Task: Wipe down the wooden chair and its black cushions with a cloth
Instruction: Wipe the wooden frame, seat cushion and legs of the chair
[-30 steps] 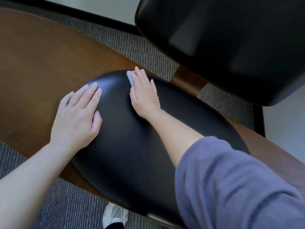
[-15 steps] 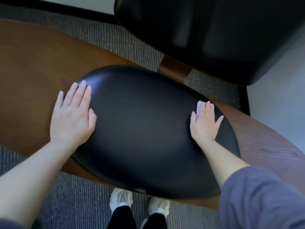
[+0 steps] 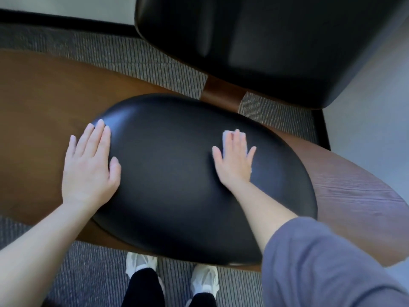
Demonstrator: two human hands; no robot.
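Note:
The black oval seat cushion lies on the brown wooden chair seat. My left hand rests flat on the cushion's left edge with straight fingers. My right hand presses flat on the right half of the cushion. A pale blue cloth lies under its fingers, and only its far edge shows. The black back cushion rises at the top, joined by a wooden strut.
Grey ribbed carpet lies around the chair. A black skirting strip runs along the pale wall at the top left. My feet in white shoes stand just below the seat's front edge. Pale floor lies at the right.
My right hand slid the cloth from the cushion's far left part across to the right side, then a little back toward the middle. My left hand stayed on the left edge.

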